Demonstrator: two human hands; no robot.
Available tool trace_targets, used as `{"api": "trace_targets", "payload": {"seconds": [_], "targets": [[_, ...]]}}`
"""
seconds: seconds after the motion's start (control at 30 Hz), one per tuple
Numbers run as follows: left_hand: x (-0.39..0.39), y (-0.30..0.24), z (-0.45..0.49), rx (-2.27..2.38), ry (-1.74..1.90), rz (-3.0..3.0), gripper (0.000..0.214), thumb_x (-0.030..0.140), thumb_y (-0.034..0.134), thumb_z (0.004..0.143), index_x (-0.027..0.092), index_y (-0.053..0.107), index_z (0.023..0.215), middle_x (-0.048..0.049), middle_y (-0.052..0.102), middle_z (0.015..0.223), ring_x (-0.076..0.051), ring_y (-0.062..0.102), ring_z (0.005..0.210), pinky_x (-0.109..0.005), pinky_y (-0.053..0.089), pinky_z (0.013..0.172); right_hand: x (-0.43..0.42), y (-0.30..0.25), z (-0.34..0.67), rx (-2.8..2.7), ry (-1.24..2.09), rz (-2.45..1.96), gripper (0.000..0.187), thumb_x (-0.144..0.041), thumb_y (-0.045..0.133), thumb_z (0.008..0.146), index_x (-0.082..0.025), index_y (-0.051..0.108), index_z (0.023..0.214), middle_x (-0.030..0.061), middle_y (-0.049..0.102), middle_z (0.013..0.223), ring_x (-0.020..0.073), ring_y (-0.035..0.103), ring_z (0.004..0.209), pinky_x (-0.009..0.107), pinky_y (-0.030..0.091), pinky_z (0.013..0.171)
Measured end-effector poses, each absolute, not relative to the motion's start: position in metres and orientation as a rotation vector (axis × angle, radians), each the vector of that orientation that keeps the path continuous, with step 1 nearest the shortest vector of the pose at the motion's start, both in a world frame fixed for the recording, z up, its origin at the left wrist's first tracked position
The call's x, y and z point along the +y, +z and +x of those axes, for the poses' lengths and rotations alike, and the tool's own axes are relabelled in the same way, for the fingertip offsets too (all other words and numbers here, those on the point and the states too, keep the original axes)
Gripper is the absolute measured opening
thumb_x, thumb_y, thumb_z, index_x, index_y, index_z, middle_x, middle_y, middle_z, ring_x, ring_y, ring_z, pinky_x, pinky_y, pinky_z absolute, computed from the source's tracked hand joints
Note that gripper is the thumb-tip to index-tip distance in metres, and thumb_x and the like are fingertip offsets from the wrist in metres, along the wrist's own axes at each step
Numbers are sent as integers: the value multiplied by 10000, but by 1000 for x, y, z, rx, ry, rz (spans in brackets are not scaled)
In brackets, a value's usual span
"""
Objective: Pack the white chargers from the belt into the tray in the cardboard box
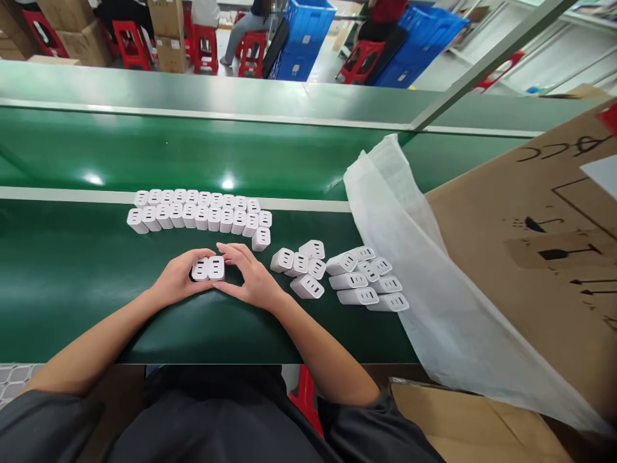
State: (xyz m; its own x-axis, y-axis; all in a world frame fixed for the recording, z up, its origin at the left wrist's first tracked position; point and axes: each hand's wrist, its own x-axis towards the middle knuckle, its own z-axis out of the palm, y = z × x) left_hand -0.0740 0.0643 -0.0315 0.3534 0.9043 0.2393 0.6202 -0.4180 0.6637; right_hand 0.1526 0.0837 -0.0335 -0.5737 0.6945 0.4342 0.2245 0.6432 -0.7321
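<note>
Two white USB chargers (pixel 216 267) stand side by side between my hands, their slotted ends facing up. My left hand (pixel 178 281) is closed around the pair, thumb along the near side and fingers at the far side. Curved with its fingers apart, my right hand (pixel 255 280) has its thumb and index tips at the right charger's edges, with a gap before the palm. Beyond them, more white chargers (pixel 201 217) form two long rows, with one charger (pixel 261 238) in front of the right end. To the right lie looser groups of chargers (pixel 299 263).
A green work surface (pixel 62 276) runs before me. At right, a white plastic liner (pixel 409 225) spills from a cardboard box (pixel 520 225) onto it. Beyond the bench are blue crates (pixel 303 38), red stools (pixel 131 45), cartons (pixel 84 45) and seated people.
</note>
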Motion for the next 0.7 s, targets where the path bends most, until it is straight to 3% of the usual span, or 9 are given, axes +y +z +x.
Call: {"api": "trace_targets", "payload": {"seconds": [0.07,0.2,0.3,0.37,0.53,0.7], "targets": [[61,-27,-73,1361,909,2164,453,507,697,837,214,583,1163,-53,708,1100,-195,695,935,-301,558,802,83,-28,154,-2067,757,-674,618,-351,696,893,-274,401,1430,114,519,1319,229,625,1141,429,567,990],[55,-19,-73,1407,1087,2110,444,458,774,788,226,589,1118,-31,708,1069,-172,685,900,-271,539,773,83,-19,156,-2011,543,-632,251,-149,583,912,-237,543,1143,94,633,1148,220,637,1089,420,570,927],[54,-16,-73,1419,1139,1946,500,448,829,723,230,588,1102,-27,696,1075,-172,672,911,-269,527,775,84,-21,154,-2027,434,-647,221,-41,484,900,-224,576,985,77,662,1032,193,664,973,365,582,833],[54,-15,-71,1376,1155,1709,562,456,864,670,225,573,1090,-26,683,1066,-175,662,914,-267,519,765,83,-25,150,-2050,381,-643,224,-40,501,901,-224,598,985,71,667,1007,186,672,936,341,588,800],[52,-16,-59,1050,1154,897,675,559,871,637,189,545,1098,-26,662,963,-159,642,851,-266,521,744,76,-32,140,-2030,257,-587,365,-140,657,889,-237,594,1235,90,649,1091,200,670,966,333,605,799],[47,-24,-47,921,1064,642,728,538,913,591,165,550,1100,-47,657,990,-163,649,879,-286,532,789,71,-34,136,-2025,163,-650,225,-181,712,860,-223,666,1076,77,607,976,183,627,845,306,590,687]]}}
